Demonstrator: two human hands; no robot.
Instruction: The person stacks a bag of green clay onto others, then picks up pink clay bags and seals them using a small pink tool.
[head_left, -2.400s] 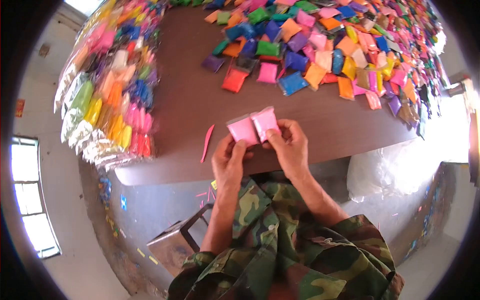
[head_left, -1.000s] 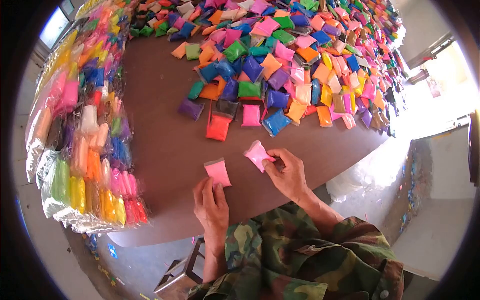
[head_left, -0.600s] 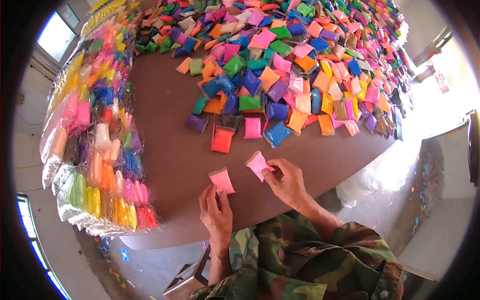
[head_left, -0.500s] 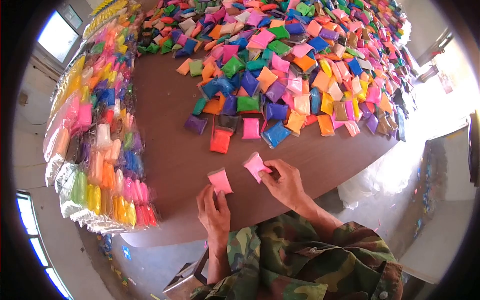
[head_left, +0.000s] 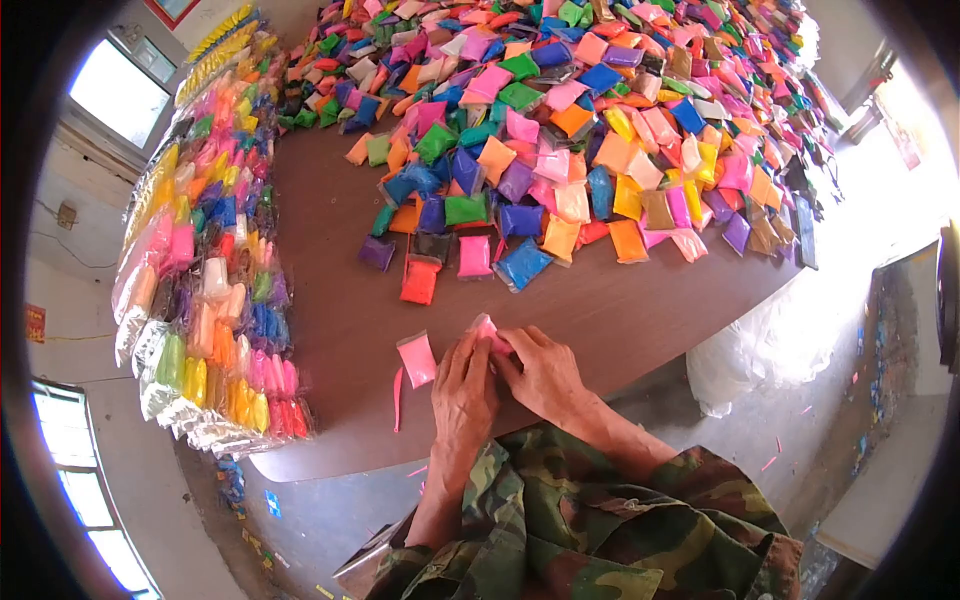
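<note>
Both hands meet near the front edge of the brown table (head_left: pixel 340 300), around a small pink packet (head_left: pixel 484 327) in clear film. My left hand (head_left: pixel 465 392) has its fingers closed on the packet's left side. From the right, my right hand (head_left: pixel 545 368) pinches the same packet, and the fingers cover much of it. Another pink packet (head_left: pixel 417 359) lies flat on the table, left of my left hand. Beside it is a thin pink strip (head_left: pixel 397 400).
A large heap of coloured packets (head_left: pixel 520 180) spreads over the back and right of the table. Rows of bagged packets (head_left: pixel 215 300) line the left edge. A clear plastic bag (head_left: pixel 745 350) hangs off the right side.
My left hand has let go of one pink packet and moved right to the other, which my right hand has brought closer. A thin pink strip now shows on the table.
</note>
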